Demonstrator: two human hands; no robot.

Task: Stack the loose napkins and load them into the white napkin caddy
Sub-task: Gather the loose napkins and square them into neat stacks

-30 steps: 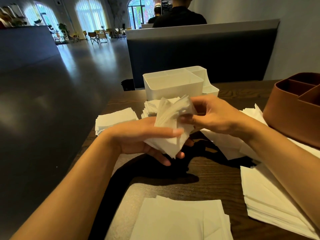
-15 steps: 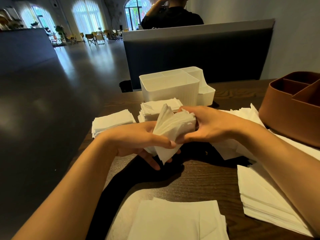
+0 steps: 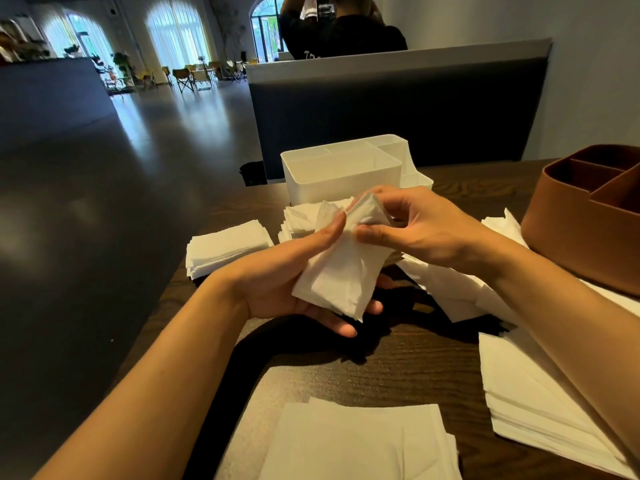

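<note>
Since half a second ago your right hand (image 3: 426, 233) has lifted and turned, its thumb and fingertips now pinching the top corner of the napkin bundle (image 3: 341, 271) at frame centre. Your left hand (image 3: 294, 289) cradles the bundle from below, thumb pressed along its side. Pull that corner too hard and the thin sheets could fan out or tear. The white napkin caddy (image 3: 332, 174) stands empty just behind; loose stacks (image 3: 225, 247) lie around on the table (image 3: 398, 368).

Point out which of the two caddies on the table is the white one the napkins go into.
The white caddy, straight ahead beyond the left hand and right hand. The other, at the table's right edge, is the brown caddy.
</note>
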